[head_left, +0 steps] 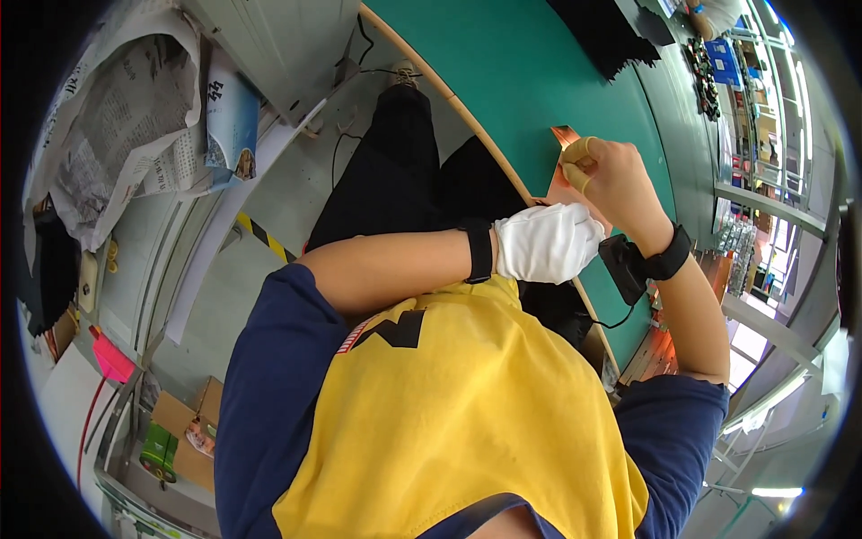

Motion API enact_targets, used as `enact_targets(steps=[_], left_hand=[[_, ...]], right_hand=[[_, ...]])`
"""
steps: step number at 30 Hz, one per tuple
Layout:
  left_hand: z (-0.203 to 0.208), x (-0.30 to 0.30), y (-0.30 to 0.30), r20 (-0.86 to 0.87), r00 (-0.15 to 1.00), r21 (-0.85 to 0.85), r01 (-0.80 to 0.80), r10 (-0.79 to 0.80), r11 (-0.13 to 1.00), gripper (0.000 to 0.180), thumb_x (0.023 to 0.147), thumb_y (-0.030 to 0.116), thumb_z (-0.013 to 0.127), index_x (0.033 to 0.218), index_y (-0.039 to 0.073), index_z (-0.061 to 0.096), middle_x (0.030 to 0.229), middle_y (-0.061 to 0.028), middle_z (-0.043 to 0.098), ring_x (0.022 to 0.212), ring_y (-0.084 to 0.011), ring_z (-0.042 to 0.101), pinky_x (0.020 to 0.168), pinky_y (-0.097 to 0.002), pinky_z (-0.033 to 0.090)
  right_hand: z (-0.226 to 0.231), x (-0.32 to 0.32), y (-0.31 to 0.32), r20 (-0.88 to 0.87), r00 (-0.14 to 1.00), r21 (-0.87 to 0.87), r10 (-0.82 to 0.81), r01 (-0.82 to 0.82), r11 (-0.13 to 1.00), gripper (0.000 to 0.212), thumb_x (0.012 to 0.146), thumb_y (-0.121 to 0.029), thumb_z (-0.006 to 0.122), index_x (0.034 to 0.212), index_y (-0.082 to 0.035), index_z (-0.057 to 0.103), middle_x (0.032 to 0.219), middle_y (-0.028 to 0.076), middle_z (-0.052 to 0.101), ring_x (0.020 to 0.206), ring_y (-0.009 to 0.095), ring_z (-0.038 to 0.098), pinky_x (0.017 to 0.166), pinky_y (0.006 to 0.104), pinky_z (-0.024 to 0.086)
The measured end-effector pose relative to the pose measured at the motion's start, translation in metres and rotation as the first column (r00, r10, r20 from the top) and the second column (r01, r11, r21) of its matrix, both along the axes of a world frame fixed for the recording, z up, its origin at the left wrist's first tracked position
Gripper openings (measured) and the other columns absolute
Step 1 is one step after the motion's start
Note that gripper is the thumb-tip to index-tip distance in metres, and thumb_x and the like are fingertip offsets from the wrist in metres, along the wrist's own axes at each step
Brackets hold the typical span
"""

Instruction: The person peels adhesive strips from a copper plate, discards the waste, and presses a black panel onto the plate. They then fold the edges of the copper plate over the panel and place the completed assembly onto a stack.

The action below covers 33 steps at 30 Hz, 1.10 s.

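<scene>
A thin, shiny copper-coloured sheet (561, 186) stands over the edge of the green table, its far tip curled up. My left hand (548, 242), in a white glove, is closed at the near end of the sheet; its fingertips are partly hidden. My right hand (609, 175) wears tan finger cots and pinches the sheet near its far end. A black strap (669, 256) circles my right wrist, with a small black device (622, 268) beside it. Another black band (478, 251) is round my left wrist.
The green tabletop (485, 63) has a pale wooden edge. Black material with a ragged edge (611, 36) lies at its far side. Crumpled newspaper (130, 135) and a blue box (231, 121) are on the left. A cardboard box (184, 440) sits at lower left. A cable hangs under the table.
</scene>
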<state>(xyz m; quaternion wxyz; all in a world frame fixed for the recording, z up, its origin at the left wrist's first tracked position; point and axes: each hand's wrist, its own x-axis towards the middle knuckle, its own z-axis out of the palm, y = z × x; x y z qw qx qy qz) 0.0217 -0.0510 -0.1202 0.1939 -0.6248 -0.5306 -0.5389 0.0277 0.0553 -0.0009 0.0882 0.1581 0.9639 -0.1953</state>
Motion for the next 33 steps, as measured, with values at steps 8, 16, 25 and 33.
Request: enact_targets(steps=[8, 16, 25, 33], left_hand=[[0.004, -0.003, -0.005, -0.047, 0.999, -0.024, -0.019, 0.018, 1.0, 0.015, 0.076, 0.015, 0.061, 0.079, 0.0, 0.062, 0.073, -0.01, 0.057, 0.066, -0.0216, 0.058, 0.055, -0.0308, 0.047], [0.007, -0.007, -0.007, -0.139, 0.988, -0.024, -0.072, 0.068, 0.997, 0.019, 0.077, 0.017, 0.059, 0.084, 0.0, 0.063, 0.073, -0.0095, 0.058, 0.068, -0.0228, 0.059, 0.057, -0.0311, 0.047], [0.007, -0.008, -0.013, -0.229, 0.973, -0.15, -0.011, -0.024, 0.989, 0.021, 0.08, 0.014, 0.059, 0.097, 0.003, 0.063, 0.08, -0.0041, 0.055, 0.068, -0.0186, 0.052, 0.06, -0.0297, 0.044], [0.03, -0.013, -0.01, -0.138, 0.99, -0.173, -0.011, -0.013, 0.985, 0.01, 0.078, 0.01, 0.058, 0.088, 0.006, 0.059, 0.066, -0.0032, 0.048, 0.064, -0.0166, 0.051, 0.06, -0.0295, 0.044]], right_hand=[[-0.011, -0.013, 0.001, 0.267, 0.952, 0.299, 0.152, -0.232, 0.926, 0.006, 0.076, -0.003, 0.06, 0.071, 0.001, 0.061, 0.061, 0.018, 0.059, 0.057, 0.034, 0.059, 0.055, 0.039, 0.048], [-0.012, -0.019, -0.005, 0.293, 0.94, 0.394, 0.178, -0.288, 0.873, 0.01, 0.07, -0.006, 0.06, 0.065, 0.0, 0.053, 0.056, 0.017, 0.052, 0.054, 0.037, 0.053, 0.051, 0.0434, 0.043], [0.05, 0.078, 0.044, -0.135, 0.944, 0.236, -0.301, 0.326, 0.916, 0.013, 0.075, -0.009, 0.064, 0.076, 0.001, 0.056, 0.059, 0.001, 0.047, 0.055, 0.008, 0.043, 0.051, 0.0265, 0.035], [0.111, 0.345, 0.008, -0.488, 0.129, -0.512, -0.863, 0.759, 0.403, 0.015, 0.091, -0.016, 0.056, 0.083, -0.005, 0.06, 0.069, 0.001, 0.058, 0.054, 0.007, 0.047, 0.049, 0.022, 0.039]])
